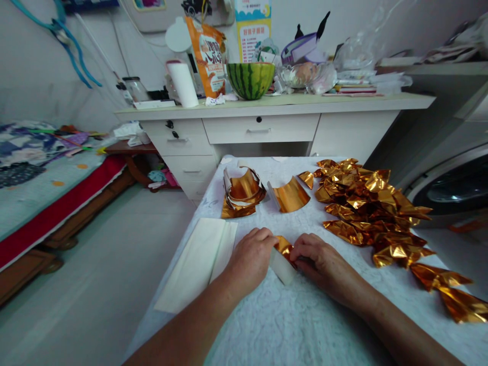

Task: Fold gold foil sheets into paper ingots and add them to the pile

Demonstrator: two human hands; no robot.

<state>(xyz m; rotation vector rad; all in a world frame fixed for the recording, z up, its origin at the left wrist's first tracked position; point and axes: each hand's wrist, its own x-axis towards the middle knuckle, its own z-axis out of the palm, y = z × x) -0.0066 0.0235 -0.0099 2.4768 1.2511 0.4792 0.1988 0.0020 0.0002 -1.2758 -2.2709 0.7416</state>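
Note:
Between my two hands lies a small piece of gold foil (284, 246) with a pale paper strip (282, 268) under its near side. My left hand (254, 254) pinches the foil's left end. At its right end, my right hand (318, 259) has thumb and fingers closed on the edge. Left of my left hand are long cream paper sheets (194, 259). Beyond my hands stand curled gold foil sheets (244, 189) and one separate curved foil sheet (292, 195). A pile of twisted gold foil pieces (362, 203) spreads over the right side.
The cloth-covered table (244, 335) meets a white desk (263, 108) at the back. On the desk are a watermelon-patterned bowl (250, 80), an orange pouch (210, 61) and a paper roll (183, 84). A washing machine (453, 168) stands right, a bed (49, 188) left.

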